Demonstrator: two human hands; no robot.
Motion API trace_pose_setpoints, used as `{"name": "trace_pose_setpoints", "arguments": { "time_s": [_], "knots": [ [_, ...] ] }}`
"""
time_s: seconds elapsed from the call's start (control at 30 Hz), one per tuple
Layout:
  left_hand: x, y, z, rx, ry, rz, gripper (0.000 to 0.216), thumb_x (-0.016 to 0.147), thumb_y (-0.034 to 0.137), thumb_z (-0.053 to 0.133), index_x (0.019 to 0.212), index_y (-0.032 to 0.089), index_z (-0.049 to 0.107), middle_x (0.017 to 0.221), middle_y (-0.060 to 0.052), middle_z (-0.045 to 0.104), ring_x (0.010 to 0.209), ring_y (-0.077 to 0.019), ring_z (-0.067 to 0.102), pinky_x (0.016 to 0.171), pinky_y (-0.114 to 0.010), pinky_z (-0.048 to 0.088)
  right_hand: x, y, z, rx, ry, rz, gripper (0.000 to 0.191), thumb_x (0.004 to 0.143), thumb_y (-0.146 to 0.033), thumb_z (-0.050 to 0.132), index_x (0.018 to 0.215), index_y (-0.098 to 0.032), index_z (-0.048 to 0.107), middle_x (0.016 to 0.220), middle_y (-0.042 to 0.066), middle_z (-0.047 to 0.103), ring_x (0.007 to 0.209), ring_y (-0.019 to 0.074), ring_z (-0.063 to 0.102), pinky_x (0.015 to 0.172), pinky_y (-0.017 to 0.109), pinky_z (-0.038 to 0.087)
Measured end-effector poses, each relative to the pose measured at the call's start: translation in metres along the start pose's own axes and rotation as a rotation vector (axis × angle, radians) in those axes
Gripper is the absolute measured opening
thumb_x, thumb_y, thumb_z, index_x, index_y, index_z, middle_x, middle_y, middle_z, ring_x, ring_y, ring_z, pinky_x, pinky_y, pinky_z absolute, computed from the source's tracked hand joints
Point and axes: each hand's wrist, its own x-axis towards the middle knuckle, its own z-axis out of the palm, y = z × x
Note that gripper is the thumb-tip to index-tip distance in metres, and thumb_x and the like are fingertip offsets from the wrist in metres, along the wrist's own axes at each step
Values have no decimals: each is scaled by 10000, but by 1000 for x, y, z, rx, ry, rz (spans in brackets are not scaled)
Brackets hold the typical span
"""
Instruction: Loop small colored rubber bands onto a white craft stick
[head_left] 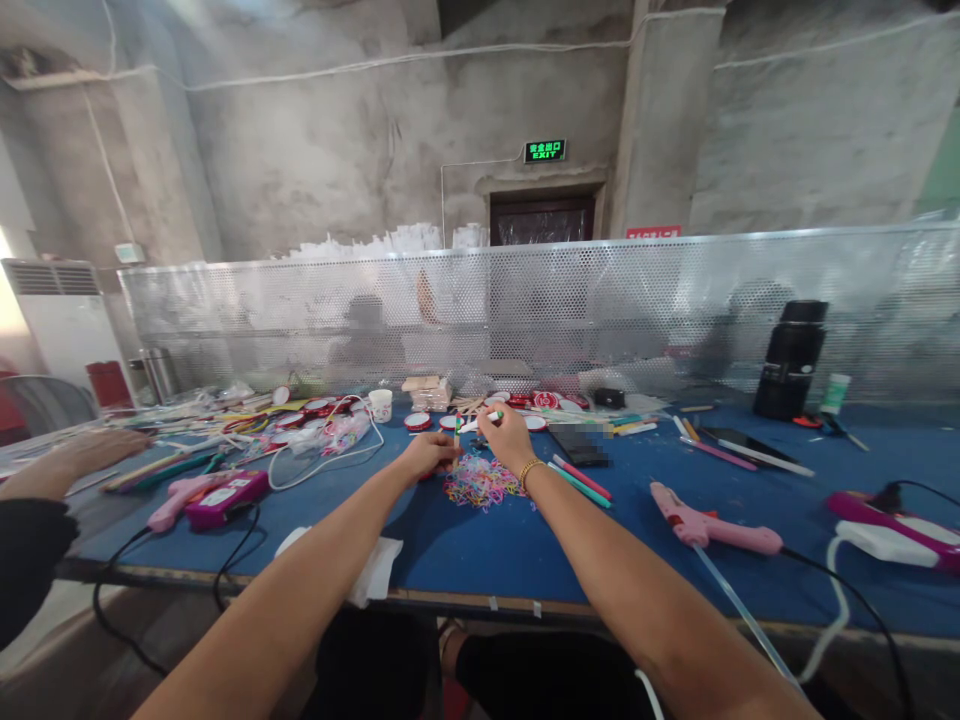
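Note:
My left hand is closed in a pinch on a thin stick that stands upright above the blue table. My right hand, with a gold bracelet on its wrist, is also closed, holding the green and white end of a stick next to the left hand's one. Just below both hands lies a loose heap of small coloured rubber bands. Red and white round discs lie just behind the hands.
A pink glue gun lies at the right, another pink one at the left. A phone, coloured sticks, a black flask, a white cup and a tissue are around. Another person's hand rests far left. A perforated metal screen backs the table.

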Motion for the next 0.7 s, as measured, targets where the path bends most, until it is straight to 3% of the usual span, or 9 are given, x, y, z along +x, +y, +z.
{"name": "trace_pose_setpoints", "arguments": {
  "time_s": [0.7],
  "knots": [
    [-3, 3, 1, -20, 6, -11, 325, 512, 396, 781, 625, 144, 609, 540, -7, 593, 473, -91, 509, 454, -214, 313, 3, 2, 0, 4, 20, 5, 145, 760, -335, 504, 702, -219, 569, 636, -4, 651, 614, 163, 592, 635, 266, 445]
  ]
}}
